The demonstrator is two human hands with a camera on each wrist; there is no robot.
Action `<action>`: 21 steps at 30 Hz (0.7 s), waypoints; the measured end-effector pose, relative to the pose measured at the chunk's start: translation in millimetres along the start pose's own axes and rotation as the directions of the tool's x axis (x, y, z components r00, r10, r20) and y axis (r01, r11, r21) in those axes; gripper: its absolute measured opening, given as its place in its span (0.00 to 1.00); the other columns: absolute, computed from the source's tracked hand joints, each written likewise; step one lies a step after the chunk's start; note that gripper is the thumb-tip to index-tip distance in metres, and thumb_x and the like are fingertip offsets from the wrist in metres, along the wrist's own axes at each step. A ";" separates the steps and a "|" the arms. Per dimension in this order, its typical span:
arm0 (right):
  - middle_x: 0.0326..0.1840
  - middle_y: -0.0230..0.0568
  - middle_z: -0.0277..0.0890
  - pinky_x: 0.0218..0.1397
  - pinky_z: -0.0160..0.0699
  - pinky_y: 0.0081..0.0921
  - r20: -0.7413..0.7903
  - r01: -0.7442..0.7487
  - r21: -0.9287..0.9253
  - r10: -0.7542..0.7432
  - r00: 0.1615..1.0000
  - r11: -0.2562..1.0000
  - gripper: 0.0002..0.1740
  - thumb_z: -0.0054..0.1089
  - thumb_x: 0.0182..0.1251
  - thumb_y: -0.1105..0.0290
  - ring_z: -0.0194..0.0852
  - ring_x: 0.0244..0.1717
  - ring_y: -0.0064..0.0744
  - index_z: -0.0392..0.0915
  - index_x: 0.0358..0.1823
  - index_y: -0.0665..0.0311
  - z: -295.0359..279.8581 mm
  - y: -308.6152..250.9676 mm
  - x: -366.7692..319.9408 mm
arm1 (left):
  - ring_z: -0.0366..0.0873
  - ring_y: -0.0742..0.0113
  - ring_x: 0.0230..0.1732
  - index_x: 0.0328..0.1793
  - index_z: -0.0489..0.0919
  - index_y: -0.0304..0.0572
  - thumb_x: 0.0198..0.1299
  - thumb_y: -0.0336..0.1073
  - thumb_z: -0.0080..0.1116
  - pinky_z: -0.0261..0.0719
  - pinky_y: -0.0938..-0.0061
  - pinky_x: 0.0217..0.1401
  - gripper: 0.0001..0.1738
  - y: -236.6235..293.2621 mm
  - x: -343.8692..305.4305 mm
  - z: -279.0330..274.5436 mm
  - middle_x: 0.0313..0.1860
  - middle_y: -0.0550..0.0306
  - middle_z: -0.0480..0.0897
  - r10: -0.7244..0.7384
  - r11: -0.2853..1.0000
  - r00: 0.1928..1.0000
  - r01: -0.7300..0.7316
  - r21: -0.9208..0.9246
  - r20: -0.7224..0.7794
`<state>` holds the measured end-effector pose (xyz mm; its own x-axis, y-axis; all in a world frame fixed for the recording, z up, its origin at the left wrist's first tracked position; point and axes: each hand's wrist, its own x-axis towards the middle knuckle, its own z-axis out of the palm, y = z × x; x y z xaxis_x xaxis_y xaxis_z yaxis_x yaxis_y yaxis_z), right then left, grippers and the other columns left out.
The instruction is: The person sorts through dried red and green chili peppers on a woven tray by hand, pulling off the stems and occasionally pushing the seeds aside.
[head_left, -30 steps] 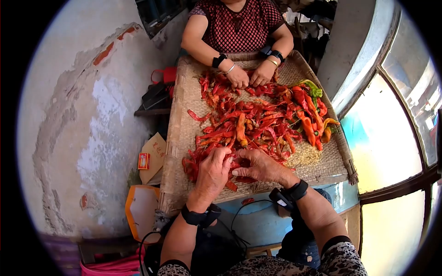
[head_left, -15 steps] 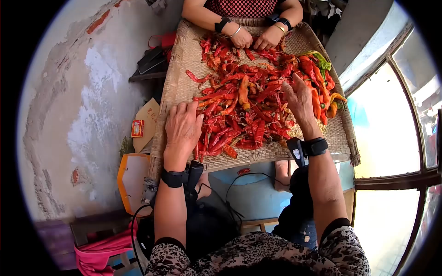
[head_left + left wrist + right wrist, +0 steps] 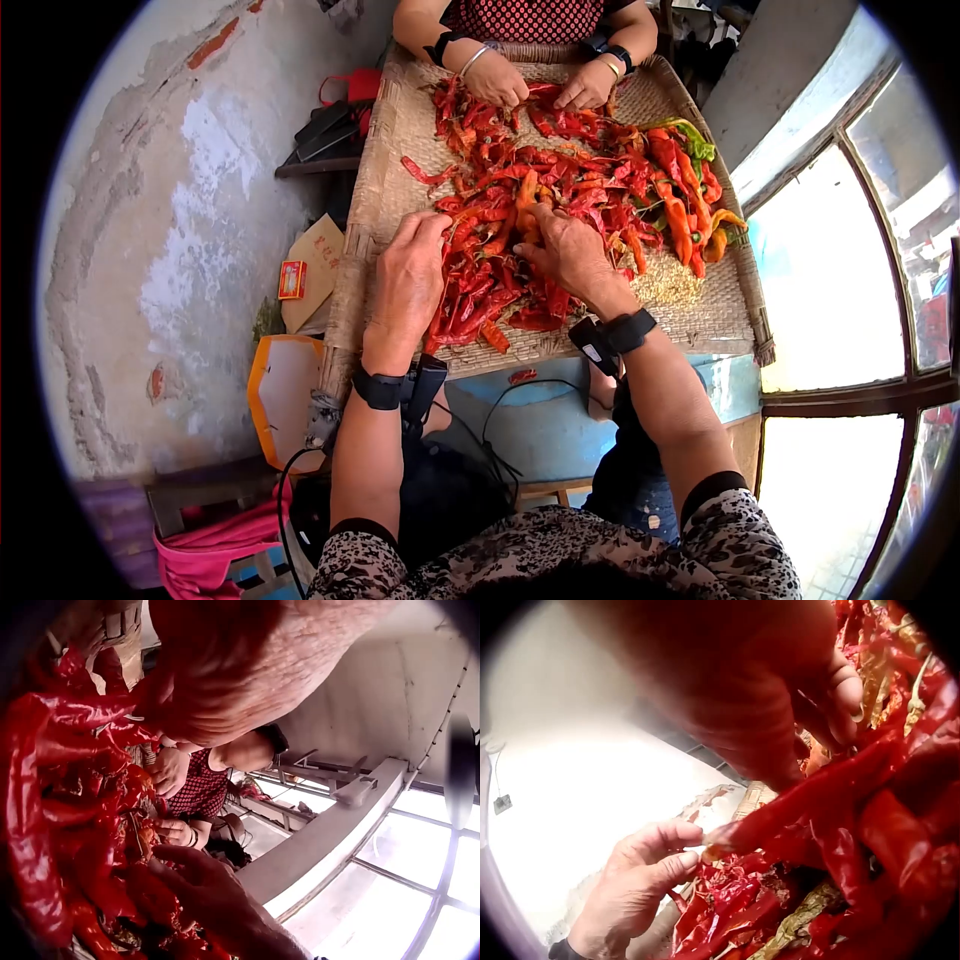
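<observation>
A heap of red dried chili peppers (image 3: 480, 305) lies in a woven tray (image 3: 385, 150). My left hand (image 3: 408, 285) is at the heap's left side, its fingertips right at the peppers. In the right wrist view, the left hand (image 3: 634, 889) has thumb and index finger apart, and the tip of a long red pepper (image 3: 817, 791) overlaps the space beside them. My right hand (image 3: 578, 255) reaches into the middle of the heap, fingers beside an orange pepper (image 3: 526, 200). The left wrist view shows the right hand (image 3: 206, 889) with its index finger extended over peppers.
Across the tray another person's hands (image 3: 495, 78) work among the far peppers. Fresher red peppers (image 3: 680, 200) and a green pepper (image 3: 695, 138) lie at the right, near pale seeds (image 3: 665, 288). A plastered wall (image 3: 200, 250) stands left, a window (image 3: 830, 280) right.
My hands were together at the near side around a red pepper, then spread apart to the heap's two sides. Since then the right hand has moved left into the middle; the left has shifted slightly right.
</observation>
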<state>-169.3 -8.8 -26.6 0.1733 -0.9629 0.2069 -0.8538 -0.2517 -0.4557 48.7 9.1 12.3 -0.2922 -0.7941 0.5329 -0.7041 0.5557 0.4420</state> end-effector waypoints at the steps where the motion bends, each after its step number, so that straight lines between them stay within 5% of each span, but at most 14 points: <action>1: 0.39 0.51 0.81 0.43 0.78 0.43 -0.003 -0.001 -0.005 0.001 1.000 1.000 0.26 0.63 0.60 0.66 0.80 0.40 0.51 0.70 0.60 0.61 1.9 0.7 1.2 | 0.81 0.46 0.47 0.51 0.76 0.33 0.60 0.20 0.51 0.81 0.61 0.46 0.13 0.9 1.6 -1.3 0.49 0.45 0.79 0.020 1.000 0.998 -0.020 -0.012 -0.067; 4: 0.36 0.52 0.80 0.43 0.78 0.42 0.025 0.080 -0.008 -0.080 0.997 0.997 0.26 0.62 0.60 0.67 0.80 0.40 0.53 0.68 0.61 0.60 -1.2 -6.4 8.0 | 0.81 0.46 0.48 0.50 0.77 0.34 0.60 0.18 0.51 0.82 0.62 0.47 0.13 2.6 5.1 -4.7 0.50 0.45 0.79 0.046 0.999 0.986 -0.049 -0.013 -0.162; 6: 0.32 0.54 0.79 0.40 0.78 0.39 0.024 -0.041 0.094 0.039 0.999 0.995 0.25 0.59 0.59 0.71 0.80 0.37 0.51 0.69 0.60 0.60 -3.1 -15.6 13.0 | 0.81 0.47 0.48 0.50 0.77 0.34 0.59 0.18 0.51 0.82 0.62 0.47 0.13 0.9 5.3 -7.4 0.50 0.45 0.79 0.044 0.999 0.981 -0.045 -0.001 -0.187; 7: 0.32 0.46 0.79 0.35 0.78 0.33 -0.031 0.027 0.304 -0.019 0.999 0.952 0.23 0.55 0.61 0.74 0.79 0.31 0.39 0.70 0.60 0.63 -5.1 -11.2 11.3 | 0.81 0.47 0.48 0.50 0.77 0.34 0.59 0.17 0.51 0.82 0.63 0.47 0.14 -0.4 4.7 -8.5 0.50 0.46 0.79 0.050 0.999 0.980 -0.049 0.012 -0.190; 8: 0.32 0.46 0.79 0.35 0.78 0.33 -0.025 0.031 0.301 -0.025 0.999 0.953 0.23 0.55 0.61 0.74 0.79 0.31 0.39 0.70 0.60 0.63 -7.4 -8.0 10.6 | 0.81 0.47 0.48 0.50 0.77 0.34 0.59 0.17 0.50 0.82 0.63 0.47 0.14 -1.2 4.0 -9.4 0.50 0.46 0.79 0.055 0.998 0.980 -0.052 0.025 -0.193; 10: 0.38 0.41 0.80 0.37 0.78 0.29 0.013 -0.054 0.705 0.063 0.998 0.707 0.19 0.56 0.62 0.73 0.79 0.34 0.31 0.73 0.55 0.67 -17.8 -6.5 10.4 | 0.81 0.47 0.48 0.49 0.77 0.34 0.58 0.17 0.50 0.82 0.63 0.47 0.14 -1.3 4.1 -11.0 0.50 0.46 0.79 0.050 0.999 0.981 -0.044 0.032 -0.190; 11: 0.35 0.32 0.77 0.33 0.74 0.21 0.094 -0.136 0.795 0.102 0.990 0.591 0.18 0.56 0.63 0.73 0.72 0.31 0.20 0.74 0.54 0.69 -26.0 -2.9 8.7 | 0.81 0.47 0.48 0.49 0.77 0.33 0.58 0.16 0.50 0.82 0.63 0.47 0.14 -0.5 3.7 -11.1 0.50 0.46 0.79 0.049 0.998 0.982 -0.043 0.038 -0.180; 14: 0.32 0.29 0.73 0.26 0.67 0.14 0.096 -0.157 0.912 0.174 0.980 0.380 0.16 0.55 0.62 0.76 0.66 0.23 0.14 0.75 0.52 0.69 -47.7 9.3 6.0 | 0.80 0.47 0.48 0.49 0.77 0.34 0.61 0.18 0.48 0.79 0.65 0.49 0.12 4.7 3.2 -9.6 0.49 0.45 0.79 0.010 0.999 0.985 -0.016 -0.028 -0.171; 18: 0.39 0.36 0.76 0.33 0.76 0.19 -0.182 0.244 0.964 0.402 0.898 -0.109 0.24 0.58 0.67 0.72 0.74 0.31 0.21 0.66 0.63 0.70 -49.4 40.9 13.8 | 0.80 0.46 0.48 0.49 0.77 0.34 0.61 0.19 0.49 0.80 0.65 0.49 0.12 8.2 2.4 -6.4 0.49 0.45 0.79 0.016 0.999 0.989 -0.022 -0.040 -0.149; 20: 0.45 0.44 0.76 0.40 0.80 0.22 -0.175 0.295 0.946 0.549 0.817 -0.138 0.33 0.58 0.68 0.71 0.79 0.41 0.28 0.55 0.70 0.70 -50.7 58.2 14.4 | 0.80 0.46 0.49 0.50 0.77 0.34 0.62 0.20 0.49 0.80 0.64 0.49 0.12 6.6 2.5 -3.6 0.50 0.45 0.79 0.040 0.999 0.991 -0.043 -0.027 -0.125; 21: 0.43 0.43 0.77 0.38 0.80 0.22 -0.144 0.228 0.971 0.602 0.785 -0.065 0.30 0.58 0.68 0.70 0.79 0.39 0.27 0.58 0.68 0.71 -50.5 58.3 13.9 | 0.80 0.46 0.49 0.50 0.77 0.34 0.62 0.20 0.49 0.80 0.64 0.49 0.12 8.2 2.8 -2.4 0.50 0.45 0.79 0.043 0.999 0.992 -0.047 -0.026 -0.121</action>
<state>-241.5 -31.9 -6.6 -0.4487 -0.8936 0.0129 0.5721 -0.2983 -0.7640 43.7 12.0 19.1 -0.2418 -0.7338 0.6349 -0.6724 0.5985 0.4356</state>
